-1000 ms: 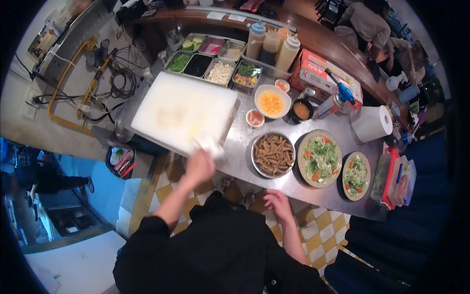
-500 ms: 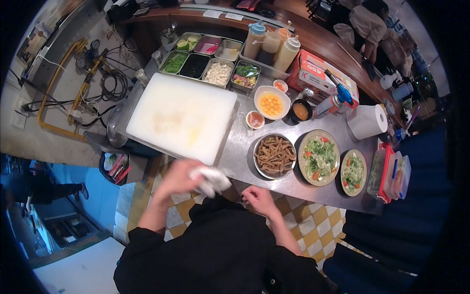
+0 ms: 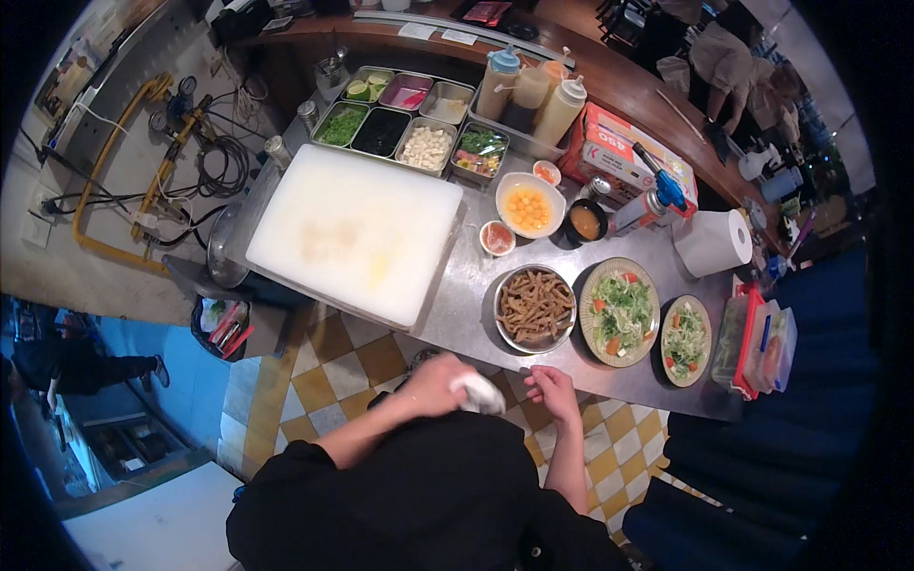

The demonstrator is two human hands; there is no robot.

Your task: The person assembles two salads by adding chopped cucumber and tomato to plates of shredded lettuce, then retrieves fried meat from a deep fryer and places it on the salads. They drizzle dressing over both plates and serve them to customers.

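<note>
My left hand [image 3: 434, 384] is closed around a crumpled white cloth [image 3: 482, 395], which may be a paper towel, close to my body below the counter edge. To its right, my right hand [image 3: 553, 391] is raised with its fingers pinched together. A small dark bit shows at those fingertips, too small to name. Beyond the hands, a metal bowl of brown cooked strips [image 3: 536, 307] stands near the counter's front edge. A white cutting board [image 3: 367, 219] with brownish and yellow stains lies to the left.
Two salad plates [image 3: 619, 354] [image 3: 685, 371] stand right of the bowl. Behind are a bowl of egg yolks [image 3: 528, 206], small sauce cups, a blow torch [image 3: 640, 209] and a paper roll [image 3: 709, 240]. Ingredient tins [image 3: 378, 129] and squeeze bottles [image 3: 560, 111] line the back.
My left hand has moved away from the board's near edge, rightward and toward my body, with the white cloth still in it. My right hand has shifted right.
</note>
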